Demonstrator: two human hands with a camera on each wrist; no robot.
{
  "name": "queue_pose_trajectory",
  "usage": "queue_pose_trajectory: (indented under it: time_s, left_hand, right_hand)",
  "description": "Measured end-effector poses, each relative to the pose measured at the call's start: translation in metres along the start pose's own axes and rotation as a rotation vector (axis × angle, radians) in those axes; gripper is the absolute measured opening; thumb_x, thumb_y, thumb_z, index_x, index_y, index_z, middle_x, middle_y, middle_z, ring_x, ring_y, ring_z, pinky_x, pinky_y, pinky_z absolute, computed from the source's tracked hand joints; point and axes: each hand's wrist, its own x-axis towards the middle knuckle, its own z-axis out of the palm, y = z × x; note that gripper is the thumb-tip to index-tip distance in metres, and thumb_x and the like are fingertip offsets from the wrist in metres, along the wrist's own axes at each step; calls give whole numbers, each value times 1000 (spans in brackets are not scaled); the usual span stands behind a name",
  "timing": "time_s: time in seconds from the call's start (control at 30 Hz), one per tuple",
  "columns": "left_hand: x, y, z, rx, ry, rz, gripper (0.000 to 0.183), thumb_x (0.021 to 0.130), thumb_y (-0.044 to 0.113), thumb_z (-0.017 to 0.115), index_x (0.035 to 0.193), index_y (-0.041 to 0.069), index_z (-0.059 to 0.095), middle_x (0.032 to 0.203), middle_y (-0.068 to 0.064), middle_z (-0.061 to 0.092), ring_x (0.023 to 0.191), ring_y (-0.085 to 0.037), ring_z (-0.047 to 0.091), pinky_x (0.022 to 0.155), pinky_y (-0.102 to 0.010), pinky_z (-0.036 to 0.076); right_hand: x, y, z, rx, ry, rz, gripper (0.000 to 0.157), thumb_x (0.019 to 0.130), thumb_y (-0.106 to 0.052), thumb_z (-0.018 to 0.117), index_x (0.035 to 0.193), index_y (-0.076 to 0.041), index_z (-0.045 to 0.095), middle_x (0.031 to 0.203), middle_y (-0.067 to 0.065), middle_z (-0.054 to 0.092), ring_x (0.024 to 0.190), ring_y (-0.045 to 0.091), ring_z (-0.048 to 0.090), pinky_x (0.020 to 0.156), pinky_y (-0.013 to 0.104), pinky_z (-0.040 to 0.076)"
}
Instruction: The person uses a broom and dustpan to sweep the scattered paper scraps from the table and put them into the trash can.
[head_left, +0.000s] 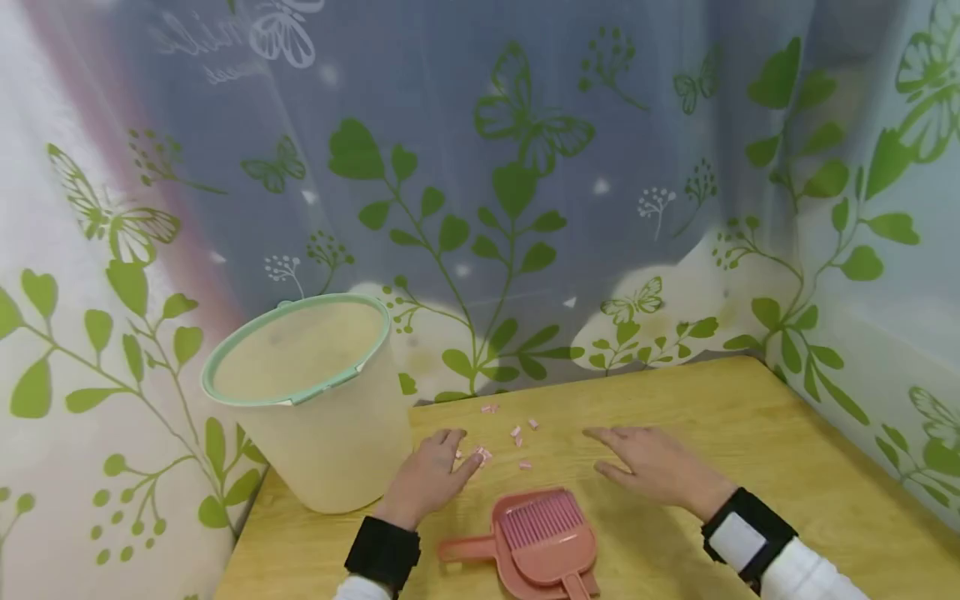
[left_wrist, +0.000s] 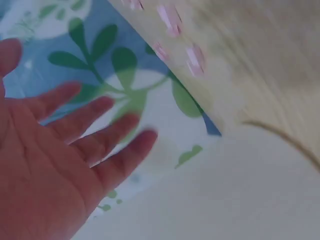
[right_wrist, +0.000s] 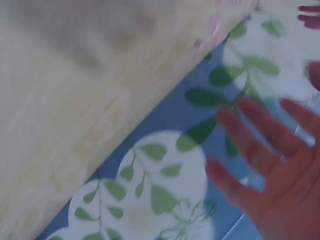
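Observation:
Small pink pieces (head_left: 516, 432), several of them, lie scattered on the wooden table in the head view. My left hand (head_left: 427, 477) is just left of them, fingers extended and holding nothing; its thumb tip is close to a few pieces. Over the table's right half, my right hand (head_left: 660, 467) is held with fingers straight and nothing in them. Between the hands, nearer the front, lies a pink dustpan (head_left: 504, 500) with its handle pointing left. A small pink brush (head_left: 551, 546) rests on it, purple-pink bristles facing away.
A cream bucket (head_left: 330, 458) with a mint-green rim stands on the table at the left, close beside my left hand. Behind the wooden table (head_left: 750, 433) hangs a curtain (head_left: 465, 208) printed with leaves and butterflies, which continues along both sides.

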Motion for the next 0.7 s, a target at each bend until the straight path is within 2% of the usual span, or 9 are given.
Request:
queue_pose_trajectory:
  time_s: [0.1,0.17,0.23,0.3,0.4,0.47,0.57,0.7]
  left_hand:
    - [-12,-3,5,-96,-113,5,55,109,46,53,137,-1,62,134,-22,64,123,-41,62,99,-56,51]
    - [-18,-5,9,-165,-199,-10,53,108,48,54,131,2,66,124,-17,68,114,-36,65,93,-52,53]
    - [-24,-8,13,-241,-292,-32,53,107,50,56,128,2,67,113,-13,69,102,-31,67,86,-50,53]
    - [-32,-12,22,-286,-382,-31,57,105,53,56,127,2,67,106,-8,70,93,-23,66,80,-45,54]
    - [-47,-10,34,-358,-461,-59,53,101,50,64,125,3,68,99,-2,70,86,-15,64,77,-39,54]
    - [-54,-7,39,-364,-467,-80,43,99,44,71,121,7,70,95,4,70,84,-10,61,76,-35,53]
    - [-62,1,41,-386,-433,-141,30,95,28,77,120,13,71,88,9,67,79,-7,58,74,-33,51]
    - [-60,3,42,-300,-359,-80,33,96,18,74,129,16,71,83,11,60,71,-4,50,69,-27,44]
  right_hand:
    - [-10,-13,16,70,-103,-150,47,99,-21,74,143,-9,62,122,10,73,100,22,72,84,43,59]
    - [-14,-23,28,53,-132,-240,47,97,-19,76,142,-13,63,123,9,71,103,20,70,83,39,59]
    - [-18,-32,40,5,-114,-319,45,98,-24,75,141,-19,64,130,10,68,111,23,67,86,41,59]
    - [-24,-39,51,-40,-62,-401,42,100,-33,71,141,-24,64,138,13,64,120,29,64,86,43,59]
    - [-35,-45,67,-49,-20,-491,43,104,-48,61,143,-31,61,147,14,59,128,32,60,88,44,58]
    - [-40,-46,79,-58,5,-556,45,106,-53,56,146,-32,59,149,11,57,131,28,59,89,41,57]
    - [-43,-49,89,-68,22,-622,43,108,-51,53,146,-32,58,148,3,59,131,20,58,93,38,55]
    - [-42,-53,87,-74,29,-656,37,108,-47,54,139,-27,61,143,0,62,128,17,59,96,36,54]
